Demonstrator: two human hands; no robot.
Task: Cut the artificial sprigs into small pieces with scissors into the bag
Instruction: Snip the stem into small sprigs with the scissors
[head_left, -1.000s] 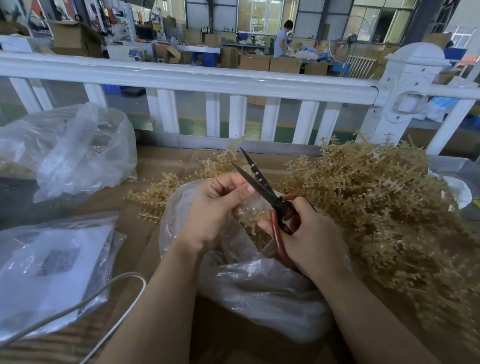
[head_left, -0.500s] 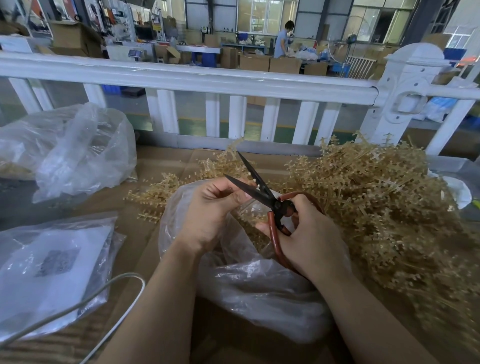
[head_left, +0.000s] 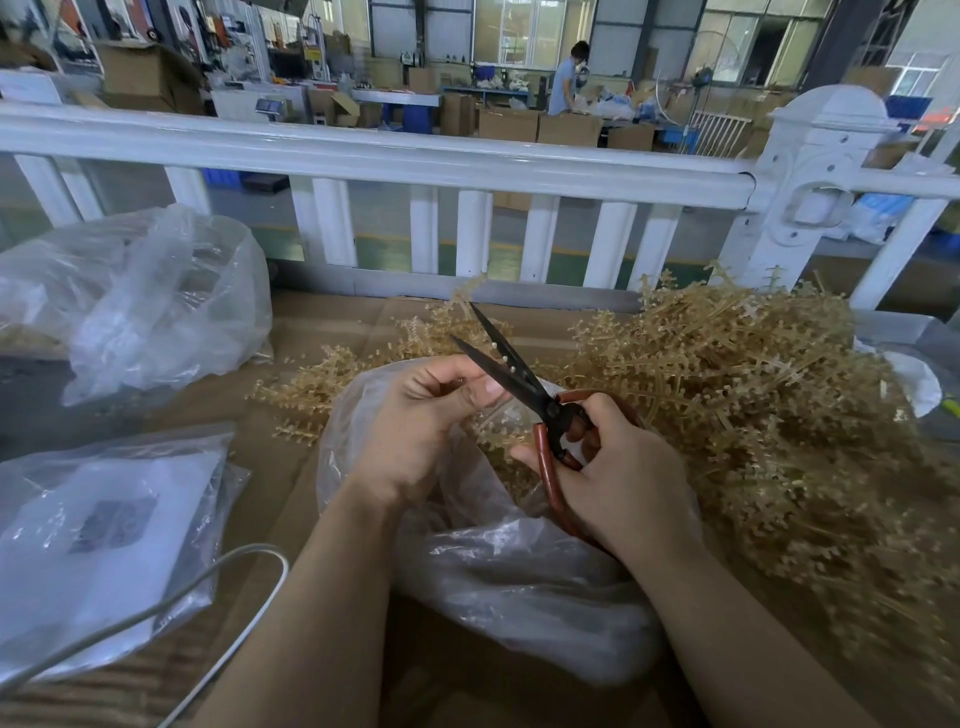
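Clear plastic forms a crumpled bag (head_left: 156, 306) at far left; nearer, a flat clear packet (head_left: 104, 530) holding a white printed sheet lies on the cardboard-covered table (head_left: 322, 322), with a white cable (head_left: 218, 577) curving past it. At centre, the open clear bag (head_left: 519, 571) sits directly under both hands. The left hand (head_left: 421, 431) is curled, thumb and fingers pinching a short piece of sprig at the blades; the piece itself is mostly hidden. The right hand (head_left: 618, 478) grips the red handles of the scissors (head_left: 524, 389), whose dark blades are parted, tips pointing up and left. To the right, touching the bag, lies the heap of tan artificial sprigs (head_left: 753, 405). A white railing (head_left: 415, 161) runs behind the table.
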